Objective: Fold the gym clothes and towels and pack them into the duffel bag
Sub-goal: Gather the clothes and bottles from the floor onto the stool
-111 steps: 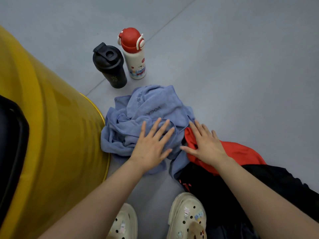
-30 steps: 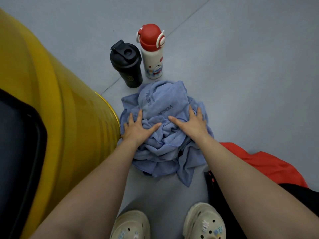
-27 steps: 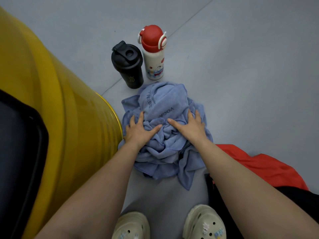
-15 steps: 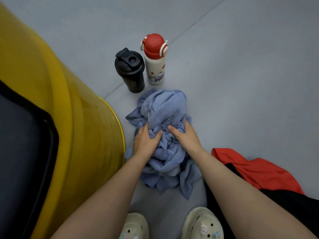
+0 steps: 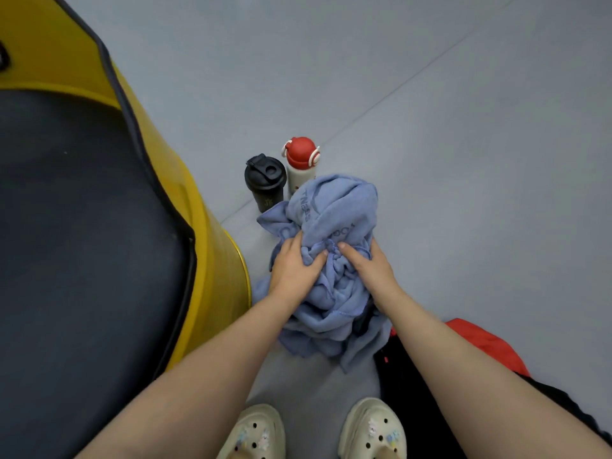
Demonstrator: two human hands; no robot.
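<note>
Head view, read from left to right: the yellow duffel bag [image 5: 205, 246] fills your left side, its dark open mouth turned up and its yellow wall standing just beside the bundle you hold. Next comes your left hand [image 5: 293, 268], fingers curled into the left flank of the blue towel [image 5: 334, 223], thumb pressed into the bunched middle. Your right hand [image 5: 366, 268] mirrors it on the right flank, thumb meeting the same gathered ridge, so the two hands grip the cloth close together with only a fold of towel between them. The towel is a crumpled heap, not a flat sheet; its printed end rises away from you, its loose tail trails toward your shoes [image 5: 372, 429] on the floor [image 5: 463, 160]. So its long axis runs roughly away from you, straight ahead of both hands, neither hand clearly the nearer.

Beyond the towel stand a black tumbler [image 5: 265, 180] and a red-capped bottle [image 5: 300, 167], the bottle partly hidden behind the cloth. To your right, a red garment [image 5: 486, 346] and a black garment [image 5: 410, 392] lie on the floor under your right forearm.

The towel looks unfolded as yet, so I judge you need to shake it open and find its edges before it goes left into the bag.
</note>
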